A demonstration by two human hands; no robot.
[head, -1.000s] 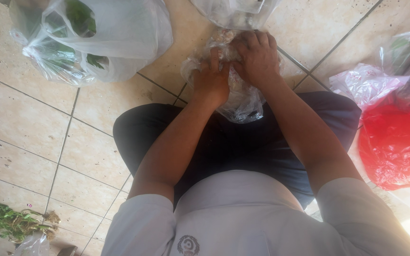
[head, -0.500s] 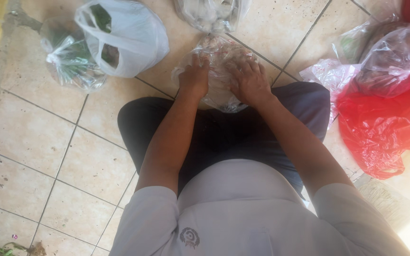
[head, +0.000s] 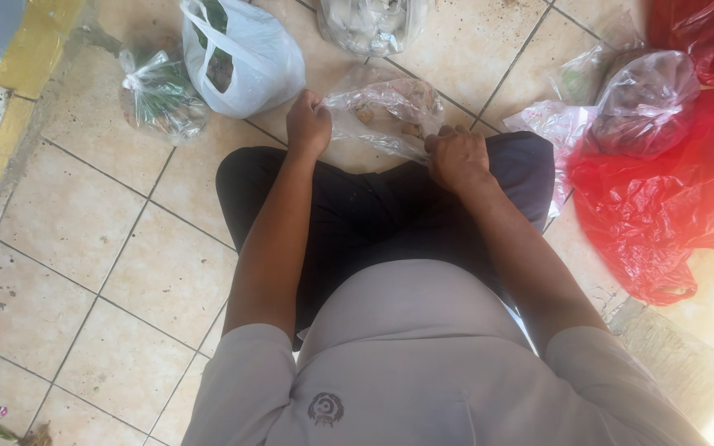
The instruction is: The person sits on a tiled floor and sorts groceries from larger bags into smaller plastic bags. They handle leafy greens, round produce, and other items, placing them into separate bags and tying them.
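Clear plastic bag with brownish lumps, crumpled, on tiled floor, stretched between both hands.

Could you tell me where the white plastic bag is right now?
In the head view, the white plastic bag sits on the tiled floor at upper left, between a small clear bag of greens and the left hand.

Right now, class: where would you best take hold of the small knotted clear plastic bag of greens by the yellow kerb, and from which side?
Grip the small knotted clear plastic bag of greens by its twisted knot at the top left, coming from above. The knot gathers the film into one firm tuft, while the body is slack and bulging.
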